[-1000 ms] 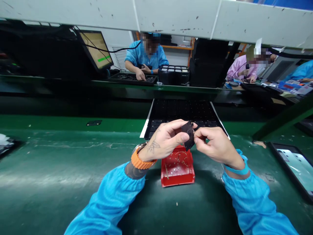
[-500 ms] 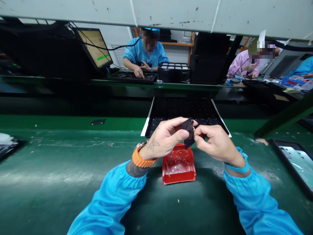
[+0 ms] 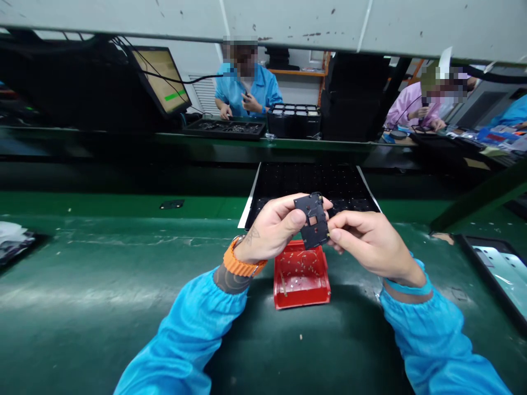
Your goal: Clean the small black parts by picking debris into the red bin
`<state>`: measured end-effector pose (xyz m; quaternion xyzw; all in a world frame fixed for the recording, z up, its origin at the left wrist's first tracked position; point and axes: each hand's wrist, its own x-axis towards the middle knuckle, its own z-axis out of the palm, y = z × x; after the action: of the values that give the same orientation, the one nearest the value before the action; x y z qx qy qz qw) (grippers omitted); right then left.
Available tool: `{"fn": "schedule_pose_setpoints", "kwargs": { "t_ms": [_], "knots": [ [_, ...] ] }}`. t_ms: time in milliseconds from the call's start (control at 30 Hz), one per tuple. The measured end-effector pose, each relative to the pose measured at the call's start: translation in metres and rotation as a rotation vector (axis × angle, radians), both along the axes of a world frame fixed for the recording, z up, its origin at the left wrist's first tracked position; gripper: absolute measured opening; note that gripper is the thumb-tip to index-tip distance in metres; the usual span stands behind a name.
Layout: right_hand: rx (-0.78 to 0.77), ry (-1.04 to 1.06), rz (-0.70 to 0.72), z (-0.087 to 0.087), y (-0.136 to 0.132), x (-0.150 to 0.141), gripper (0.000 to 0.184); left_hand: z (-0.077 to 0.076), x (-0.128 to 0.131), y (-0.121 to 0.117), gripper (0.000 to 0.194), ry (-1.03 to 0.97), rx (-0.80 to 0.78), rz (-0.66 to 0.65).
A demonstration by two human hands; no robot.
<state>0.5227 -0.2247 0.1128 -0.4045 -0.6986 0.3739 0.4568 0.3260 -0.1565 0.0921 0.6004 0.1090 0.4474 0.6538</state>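
My left hand (image 3: pixel 280 224) is closed on a thin black plastic plate (image 3: pixel 317 233), thumb on its face and fingers behind. A small square window sits in the plate's middle, and small gold-coloured spots show along its right edge. My right hand (image 3: pixel 364 241) pinches that edge near its lower corner between thumb and forefinger; whether a tiny piece is also between the fingertips is hidden. Below both hands stands a red plastic bin (image 3: pixel 302 293) with many small pale bits inside. Behind them lies a large black tray (image 3: pixel 304 178) with a white border at its sides.
Another black plate (image 3: pixel 172 204) lies on the green bench (image 3: pixel 123 307) at the left. A dark tray with pale blue panels (image 3: pixel 500 274) is at the right, and a black tray with clear wrapping (image 3: pixel 14 241) at the far left. Co-workers sit beyond a dark ledge.
The black plate has turned from nearly edge-on to show its broad face. My right hand has shifted slightly right and down along its edge. The co-worker opposite has drawn back from the tray.
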Motion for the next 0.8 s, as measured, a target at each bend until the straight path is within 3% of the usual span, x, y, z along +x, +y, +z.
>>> {"fn": "schedule_pose_setpoints", "kwargs": {
  "t_ms": [267,400,600,700,800],
  "knots": [
    [0.023,-0.043,-0.002,0.003,0.000,0.001,0.017,-0.006,-0.002,0.004,0.059,0.056,0.037,0.037],
    [0.152,-0.221,-0.077,0.001,0.002,0.000,0.017,-0.003,-0.001,0.005,0.050,0.062,0.145,-0.001],
    [0.348,-0.399,-0.172,-0.005,0.008,-0.001,0.018,0.001,0.004,0.004,0.043,0.099,0.266,0.076],
    [0.350,-0.402,-0.188,-0.005,0.009,0.000,0.021,-0.004,0.005,0.006,0.048,0.105,0.238,0.068],
    [0.257,-0.371,-0.149,-0.003,0.007,0.003,0.023,-0.009,0.003,0.011,0.050,0.075,0.185,0.023]
  ]
}}
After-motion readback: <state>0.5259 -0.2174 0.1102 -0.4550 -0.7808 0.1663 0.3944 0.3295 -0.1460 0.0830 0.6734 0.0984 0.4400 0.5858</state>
